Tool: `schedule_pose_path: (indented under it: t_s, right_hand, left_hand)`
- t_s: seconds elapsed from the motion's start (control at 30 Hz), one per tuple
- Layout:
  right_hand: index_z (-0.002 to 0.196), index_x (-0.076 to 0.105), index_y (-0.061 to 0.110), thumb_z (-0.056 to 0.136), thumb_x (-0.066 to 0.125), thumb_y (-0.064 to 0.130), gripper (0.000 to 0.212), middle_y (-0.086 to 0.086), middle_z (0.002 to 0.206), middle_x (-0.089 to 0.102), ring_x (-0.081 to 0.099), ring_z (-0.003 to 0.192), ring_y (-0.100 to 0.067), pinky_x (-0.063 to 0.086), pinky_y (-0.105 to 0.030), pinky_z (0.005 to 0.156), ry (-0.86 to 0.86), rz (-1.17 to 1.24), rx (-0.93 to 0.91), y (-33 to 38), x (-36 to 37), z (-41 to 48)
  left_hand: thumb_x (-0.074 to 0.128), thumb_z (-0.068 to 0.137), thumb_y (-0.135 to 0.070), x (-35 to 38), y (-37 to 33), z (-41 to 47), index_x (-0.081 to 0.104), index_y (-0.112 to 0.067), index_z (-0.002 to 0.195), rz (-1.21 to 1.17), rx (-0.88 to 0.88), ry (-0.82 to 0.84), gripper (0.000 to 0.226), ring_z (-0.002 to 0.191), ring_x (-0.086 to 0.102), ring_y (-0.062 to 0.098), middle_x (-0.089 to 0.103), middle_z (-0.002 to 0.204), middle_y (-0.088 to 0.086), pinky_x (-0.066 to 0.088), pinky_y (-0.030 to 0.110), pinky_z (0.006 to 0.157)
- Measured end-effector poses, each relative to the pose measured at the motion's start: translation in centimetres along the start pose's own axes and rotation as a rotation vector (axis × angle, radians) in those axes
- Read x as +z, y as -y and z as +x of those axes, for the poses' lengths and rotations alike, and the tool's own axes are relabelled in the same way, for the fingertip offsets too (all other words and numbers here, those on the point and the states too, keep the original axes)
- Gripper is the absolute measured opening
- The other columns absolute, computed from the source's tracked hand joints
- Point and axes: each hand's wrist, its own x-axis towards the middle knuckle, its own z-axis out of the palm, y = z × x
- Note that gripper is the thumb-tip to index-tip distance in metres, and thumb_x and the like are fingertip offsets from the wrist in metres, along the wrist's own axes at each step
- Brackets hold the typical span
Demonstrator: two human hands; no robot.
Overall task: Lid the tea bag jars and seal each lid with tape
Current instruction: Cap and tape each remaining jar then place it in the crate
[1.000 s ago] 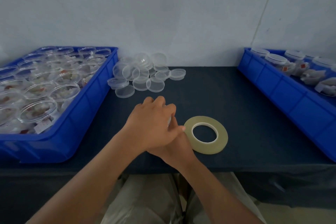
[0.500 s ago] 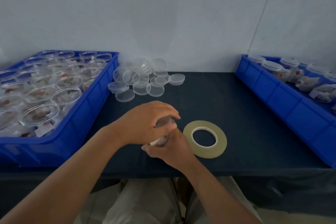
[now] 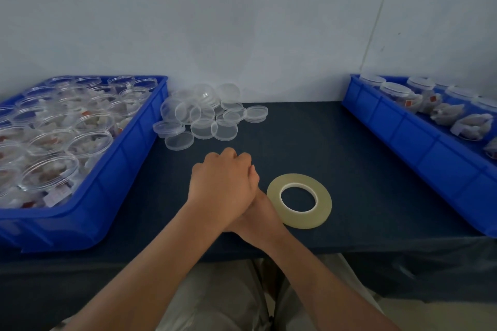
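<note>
My left hand point(image 3: 223, 185) lies curled over my right hand point(image 3: 259, 219) at the middle of the dark table point(image 3: 322, 142). Together they cover the tea bag jar that showed between them a moment ago; it is hidden now. A roll of clear tape point(image 3: 324, 205) lies flat just right of my hands, touching neither. A pile of clear lids point(image 3: 201, 118) sits behind my hands, near the wall.
A blue bin point(image 3: 107, 183) on the left holds several open jars with tea bags. A second blue bin point(image 3: 419, 142) on the right holds lidded jars lying on their sides. The table's front edge runs just under my wrists.
My left hand has closed down over the jar and my right hand, hiding the jar that was visible half a second ago. The tape roll has not moved.
</note>
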Motion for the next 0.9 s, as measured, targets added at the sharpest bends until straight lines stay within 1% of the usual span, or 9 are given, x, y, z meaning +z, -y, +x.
schedule_pose_path:
  t_s: [0.03,0.17,0.23,0.33,0.57,0.67,0.73,0.83,0.9]
  right_hand:
    - [0.112,0.064,0.021,0.082,0.059,0.040,0.036,0.023,0.081,0.059,0.043,0.059,0.004,0.020,-0.006,0.045,-0.058,-0.043,-0.047,0.1,-0.1,-0.2]
    - [0.099,0.061,0.009,0.092,0.050,0.019,0.016,0.013,0.072,0.064,0.057,0.057,0.003,0.038,-0.007,0.051,0.015,0.126,-0.041,0.8,-1.1,0.0]
    - [0.098,0.049,0.015,0.091,0.035,0.028,0.020,0.013,0.065,0.058,0.052,0.055,0.000,0.032,-0.012,0.052,-0.009,0.043,-0.111,0.5,-0.8,-0.1]
    - [0.119,0.054,0.027,0.085,0.041,0.061,0.050,0.030,0.076,0.036,0.045,0.080,0.025,0.029,-0.005,0.057,0.049,-0.006,0.042,0.3,0.3,0.5]
    - [0.113,0.060,0.047,0.068,0.084,0.070,0.056,0.033,0.107,0.068,0.067,0.099,0.011,0.057,-0.017,0.076,0.063,0.390,0.219,-0.2,-0.5,-0.5]
    - [0.122,0.055,0.048,0.066,0.087,0.066,0.067,0.031,0.111,0.068,0.066,0.103,0.011,0.058,-0.017,0.081,0.058,0.430,0.236,0.3,-1.1,-0.7]
    - [0.135,0.048,0.041,0.064,0.089,0.064,0.085,0.029,0.116,0.067,0.065,0.108,0.009,0.059,-0.021,0.086,0.052,0.460,0.235,0.2,-1.0,-0.7]
    - [0.142,0.042,0.043,0.070,0.078,0.065,0.084,0.034,0.113,0.062,0.060,0.105,0.016,0.053,-0.015,0.080,0.082,0.371,0.195,0.3,-0.6,-0.5]
    - [0.144,0.044,0.034,0.079,0.058,0.066,0.074,0.031,0.114,0.056,0.049,0.099,0.016,0.042,-0.004,0.076,0.081,0.195,0.122,0.8,-0.3,-0.2]
  left_hand:
    - [0.030,0.109,-0.045,0.1,-0.3,0.0,0.059,-0.024,0.119,0.026,-0.030,-0.002,0.038,0.090,0.050,0.020,0.055,0.106,-0.003,0.042,0.040,0.072]
    - [0.033,0.110,-0.042,0.2,-1.2,0.2,0.057,-0.021,0.118,0.102,-0.095,0.025,0.033,0.090,0.044,0.024,0.044,0.102,0.000,0.035,0.042,0.071]
    - [0.032,0.110,-0.045,0.2,-0.8,0.5,0.057,-0.021,0.119,0.102,-0.038,0.034,0.036,0.092,0.046,0.024,0.045,0.104,0.000,0.036,0.042,0.072]
    - [0.037,0.105,-0.058,0.0,1.2,0.8,0.062,-0.030,0.118,-0.013,0.138,0.047,0.039,0.102,0.055,0.019,0.056,0.114,-0.007,0.049,0.039,0.082]
    - [0.059,0.096,-0.058,-1.7,5.0,1.4,0.079,-0.041,0.098,-0.493,0.510,0.156,0.026,0.116,0.062,0.002,0.070,0.112,-0.025,0.051,0.034,0.098]
    - [0.062,0.101,-0.053,-2.1,4.6,1.6,0.071,-0.043,0.133,-0.421,0.499,0.176,0.034,0.144,0.044,-0.003,0.063,0.142,-0.024,0.031,0.033,0.124]
    - [0.057,0.099,-0.064,-2.3,4.6,1.1,0.037,-0.046,0.161,-0.293,0.379,0.217,0.068,0.157,0.021,0.007,0.035,0.167,-0.017,0.017,0.032,0.127]
    - [0.047,0.100,-0.066,-2.3,4.1,0.0,0.006,-0.038,0.167,-0.252,0.096,0.413,0.084,0.160,0.013,0.025,0.013,0.173,-0.003,0.030,0.046,0.121]
    - [0.043,0.100,-0.068,-1.8,2.7,-0.5,0.019,-0.033,0.163,-0.227,0.017,0.403,0.076,0.152,0.026,0.030,0.026,0.165,0.003,0.038,0.050,0.114]
